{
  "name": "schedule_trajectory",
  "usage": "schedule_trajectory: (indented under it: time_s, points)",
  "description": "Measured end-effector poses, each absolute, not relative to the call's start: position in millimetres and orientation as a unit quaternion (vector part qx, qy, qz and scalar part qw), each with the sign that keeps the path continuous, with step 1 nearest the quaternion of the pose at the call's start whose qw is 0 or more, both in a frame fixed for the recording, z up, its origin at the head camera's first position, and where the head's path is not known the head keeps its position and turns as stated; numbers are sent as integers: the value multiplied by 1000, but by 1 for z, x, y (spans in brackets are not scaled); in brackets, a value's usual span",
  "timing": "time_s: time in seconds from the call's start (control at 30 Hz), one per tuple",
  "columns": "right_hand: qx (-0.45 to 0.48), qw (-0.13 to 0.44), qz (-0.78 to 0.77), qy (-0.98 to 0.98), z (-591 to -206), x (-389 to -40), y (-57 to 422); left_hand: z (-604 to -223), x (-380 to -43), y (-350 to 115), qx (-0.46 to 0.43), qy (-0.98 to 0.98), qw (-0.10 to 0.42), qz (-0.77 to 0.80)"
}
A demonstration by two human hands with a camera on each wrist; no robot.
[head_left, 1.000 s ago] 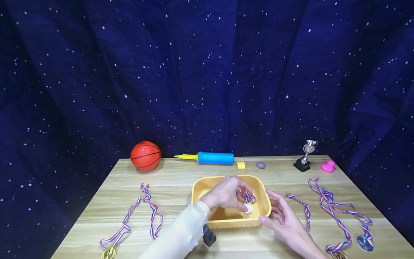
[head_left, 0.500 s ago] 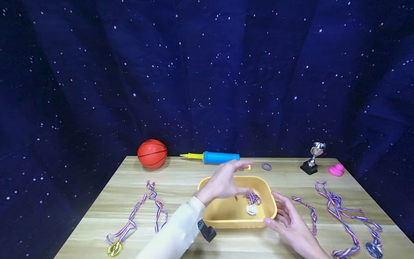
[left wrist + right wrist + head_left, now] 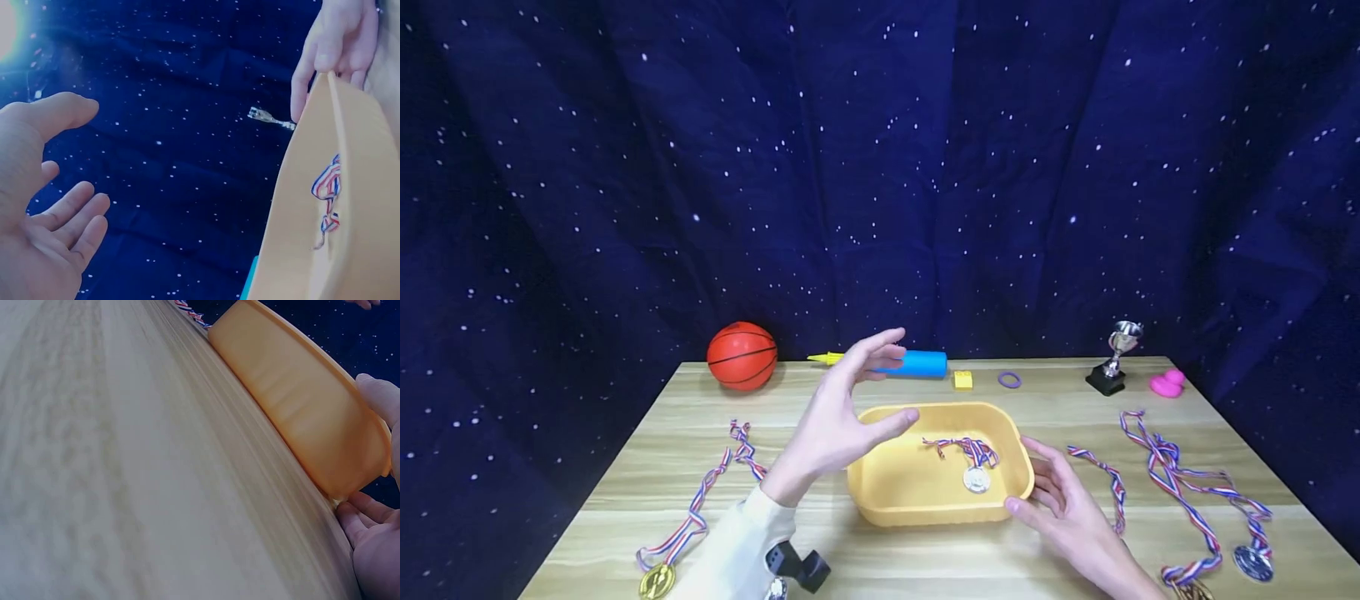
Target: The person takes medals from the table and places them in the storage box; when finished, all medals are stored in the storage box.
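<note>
A yellow-orange plastic bin (image 3: 942, 514) stands mid-table. In it lies a silver medal (image 3: 977, 479) with its red, white and blue ribbon (image 3: 973, 448) bunched toward the back. My left hand (image 3: 842, 408) hangs in the air over the bin's left end, thumb and fingers spread apart, holding nothing; the left wrist view shows the same bare palm. At the right end my right hand (image 3: 1066, 500) grips the bin, thumb on the rim at the front corner and fingers around the side. In the right wrist view those fingers (image 3: 365, 509) reach the bin's lower edge.
Ribboned medals lie at left, one gold (image 3: 657, 581), and at right, one silver (image 3: 1253, 563) and one bronze (image 3: 1192, 590). Along the back are a ball (image 3: 742, 356), blue pump (image 3: 925, 364), yellow block (image 3: 963, 380), purple ring (image 3: 1009, 380), trophy (image 3: 1112, 358) and pink object (image 3: 1167, 384).
My left hand has let go of the silver medal in the bin, then lifted and moved left with fingers spreading. My right hand keeps its place at the bin's right end.
</note>
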State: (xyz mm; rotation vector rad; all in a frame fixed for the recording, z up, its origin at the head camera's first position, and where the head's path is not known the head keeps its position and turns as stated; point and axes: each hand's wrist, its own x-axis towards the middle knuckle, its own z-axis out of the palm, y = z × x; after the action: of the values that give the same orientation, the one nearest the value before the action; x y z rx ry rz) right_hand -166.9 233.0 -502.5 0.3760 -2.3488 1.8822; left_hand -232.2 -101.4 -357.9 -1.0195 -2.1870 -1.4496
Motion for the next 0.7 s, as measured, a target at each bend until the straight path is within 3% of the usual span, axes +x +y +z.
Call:
schedule_trajectory:
  time_s: [0.33, 0.7]
  points:
    - [137, 64, 625, -766, -504, -170, 234, -369, -200, -144, -378, -722, 108, -570]
    - [137, 63, 622, -768, -503, -171, 237, -423, -167, -203, -311, -762, 115, -556]
